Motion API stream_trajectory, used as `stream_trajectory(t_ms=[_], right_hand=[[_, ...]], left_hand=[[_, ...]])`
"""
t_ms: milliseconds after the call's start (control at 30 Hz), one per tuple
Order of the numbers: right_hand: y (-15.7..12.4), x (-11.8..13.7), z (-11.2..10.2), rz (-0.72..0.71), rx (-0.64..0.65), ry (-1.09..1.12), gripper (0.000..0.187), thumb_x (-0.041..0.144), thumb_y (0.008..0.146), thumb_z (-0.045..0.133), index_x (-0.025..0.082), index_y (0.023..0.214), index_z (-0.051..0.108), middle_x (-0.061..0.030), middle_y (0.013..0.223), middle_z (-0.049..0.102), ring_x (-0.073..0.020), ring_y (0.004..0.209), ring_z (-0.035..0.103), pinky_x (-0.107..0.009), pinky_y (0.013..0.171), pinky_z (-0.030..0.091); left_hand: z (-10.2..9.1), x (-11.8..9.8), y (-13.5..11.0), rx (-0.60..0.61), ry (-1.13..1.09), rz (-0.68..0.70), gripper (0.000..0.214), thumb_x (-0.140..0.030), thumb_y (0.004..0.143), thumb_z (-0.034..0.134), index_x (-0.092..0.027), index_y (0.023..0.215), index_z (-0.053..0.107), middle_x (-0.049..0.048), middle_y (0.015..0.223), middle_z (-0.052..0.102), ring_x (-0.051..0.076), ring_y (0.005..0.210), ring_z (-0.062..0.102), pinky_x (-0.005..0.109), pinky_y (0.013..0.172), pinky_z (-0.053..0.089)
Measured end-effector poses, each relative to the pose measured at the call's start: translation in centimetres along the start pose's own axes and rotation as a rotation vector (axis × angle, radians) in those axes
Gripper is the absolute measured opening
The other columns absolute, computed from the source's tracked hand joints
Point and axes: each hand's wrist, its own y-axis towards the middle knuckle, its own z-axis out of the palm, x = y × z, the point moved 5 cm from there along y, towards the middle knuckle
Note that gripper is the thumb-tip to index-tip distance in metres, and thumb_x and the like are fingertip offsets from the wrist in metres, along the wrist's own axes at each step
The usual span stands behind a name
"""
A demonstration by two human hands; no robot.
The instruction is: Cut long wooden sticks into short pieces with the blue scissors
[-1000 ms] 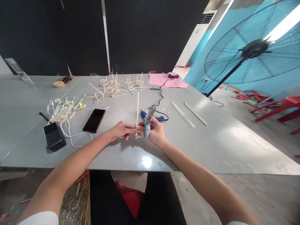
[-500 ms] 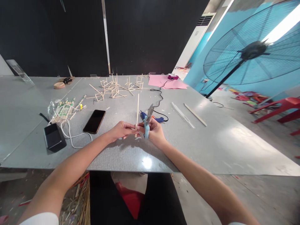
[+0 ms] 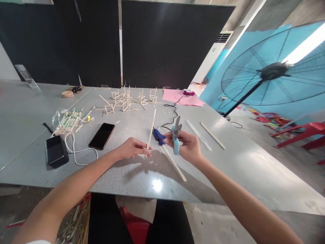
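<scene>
My left hand [image 3: 133, 148] is closed around a thin wooden stick [image 3: 151, 130], which it holds nearly upright by its lower end. In my right hand [image 3: 189, 144] is a pair of scissors [image 3: 176, 137] with light blue handles. The blades point up and stand slightly apart, clear of the stick. A blue glue gun [image 3: 158, 136] lies on the table between my hands, partly covered by the right fingers. From behind it a long pale stick [image 3: 175, 164] slants toward me; I cannot tell whether it sits in the gun.
Stick frames [image 3: 127, 101] stand at the back, beside pink paper [image 3: 171, 95]. On the left are a phone [image 3: 102, 135], a black box [image 3: 56, 151] with a white cable, and bundled sticks [image 3: 71, 120]. Clear strips [image 3: 199, 135] and a flat stick [image 3: 212, 135] lie right. A fan [image 3: 274, 71] stands beyond.
My right hand with the scissors has moved right, away from the stick in my left hand. The pale stick by the glue gun has come into view. The camera view has shifted slightly.
</scene>
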Motion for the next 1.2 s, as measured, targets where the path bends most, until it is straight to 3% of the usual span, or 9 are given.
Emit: stream_trajectory(t_ms=[133, 267, 467, 700, 1000, 1200], right_hand=[[0.3, 0.2, -2.7, -0.229, 0.138, -0.291, 0.032, 0.04, 0.079, 0.084, 0.022, 0.09, 0.06, -0.0001, 0.078, 0.06, -0.0167, 0.067, 0.055, -0.031, 0.064, 0.047], [-0.8, -0.1, -3.1, -0.324, 0.217, -0.323, 0.026, 0.033, 0.085, 0.077, 0.024, 0.089, 0.053, -0.0005, 0.079, 0.055, -0.0183, 0.07, 0.053, -0.032, 0.063, 0.044], [-2.7, -0.4, -2.8, -0.318, 0.215, -0.335, 0.024, 0.024, 0.085, 0.072, 0.024, 0.095, 0.051, -0.0017, 0.081, 0.052, -0.0189, 0.07, 0.05, -0.032, 0.062, 0.042], [-4.1, -1.5, -1.7, -0.349, 0.275, -0.485, 0.02, 0.022, 0.084, 0.066, 0.023, 0.098, 0.052, -0.003, 0.08, 0.058, -0.0209, 0.072, 0.055, -0.033, 0.063, 0.045], [-4.5, -1.4, -1.2, -0.378, 0.319, -0.508, 0.021, 0.02, 0.083, 0.064, 0.024, 0.1, 0.052, -0.0036, 0.079, 0.059, -0.0231, 0.074, 0.056, -0.035, 0.063, 0.048], [-4.7, -1.5, -1.4, -0.384, 0.324, -0.525, 0.026, 0.014, 0.082, 0.063, 0.024, 0.104, 0.054, -0.0051, 0.082, 0.061, -0.0225, 0.074, 0.058, -0.034, 0.061, 0.05]], left_hand=[[0.1, -0.4, -0.1, -0.046, 0.099, 0.074, 0.033, -0.043, 0.081, 0.08, -0.015, 0.097, 0.085, 0.0062, 0.084, 0.077, 0.01, 0.059, 0.051, 0.023, 0.052, 0.033], [0.1, -1.7, -0.7, -0.087, 0.259, 0.19, 0.029, -0.039, 0.089, 0.074, -0.019, 0.108, 0.084, 0.0016, 0.072, 0.074, 0.008, 0.053, 0.044, 0.024, 0.052, 0.03], [0.7, -3.6, -1.5, -0.107, 0.35, 0.394, 0.022, -0.026, 0.094, 0.071, -0.017, 0.11, 0.083, 0.0068, 0.083, 0.081, 0.011, 0.057, 0.061, 0.024, 0.052, 0.041], [1.6, -3.9, -1.4, -0.059, 0.418, 0.493, 0.022, -0.02, 0.095, 0.069, -0.02, 0.113, 0.082, 0.0101, 0.111, 0.08, 0.017, 0.077, 0.078, 0.024, 0.061, 0.054], [2.2, -3.8, -1.2, 0.01, 0.469, 0.529, 0.024, -0.022, 0.099, 0.065, -0.024, 0.116, 0.081, 0.007, 0.114, 0.08, 0.022, 0.099, 0.079, 0.026, 0.079, 0.06], [2.1, -3.7, -1.3, 0.024, 0.652, 0.591, 0.025, -0.023, 0.102, 0.06, -0.023, 0.116, 0.081, 0.0058, 0.105, 0.082, 0.018, 0.085, 0.078, 0.025, 0.069, 0.056]])
